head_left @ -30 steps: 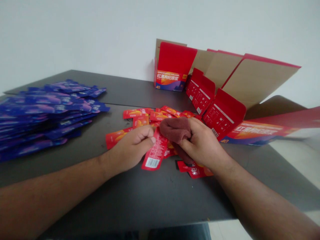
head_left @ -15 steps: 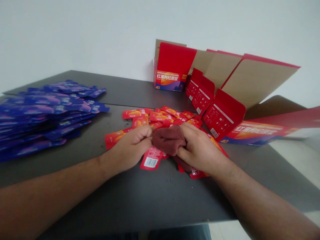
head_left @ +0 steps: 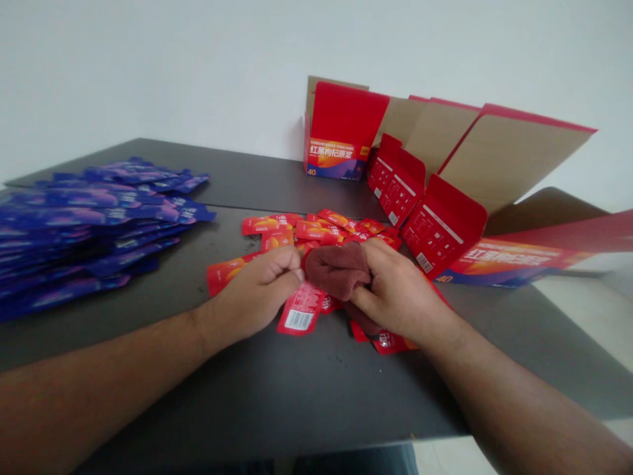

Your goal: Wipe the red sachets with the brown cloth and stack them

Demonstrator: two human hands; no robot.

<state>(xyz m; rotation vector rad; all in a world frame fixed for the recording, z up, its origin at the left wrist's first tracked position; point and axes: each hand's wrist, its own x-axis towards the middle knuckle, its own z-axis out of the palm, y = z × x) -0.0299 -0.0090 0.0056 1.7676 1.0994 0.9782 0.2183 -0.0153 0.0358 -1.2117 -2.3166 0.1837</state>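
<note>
Dark grey table (head_left: 306,389) surface carries every item. Nearest the viewer, the left hand (head_left: 254,293) is closed in a pinch on the upper end of a red sachet (head_left: 301,310); the sachet's barcode end points down toward the tabletop at 6 o'clock. At 3 o'clock from the left hand, the right hand (head_left: 403,300) is clenched around a maroon cloth (head_left: 337,269), which sits against the top of the red sachet, between the two hands. More red packets (head_left: 386,342) lie partly under the right hand. At 12 o'clock from the hands, a loose spread of red packs (head_left: 297,227) lies flat on the table. At 9 to 10 o'clock, well apart, lies a broad heap of blue sachets (head_left: 93,221). At 2 o'clock stand open red cartons (head_left: 442,224) with raised flaps. Farthest, at 12 o'clock, an upright carton (head_left: 341,142) stands by the white wall (head_left: 198,66).
</note>
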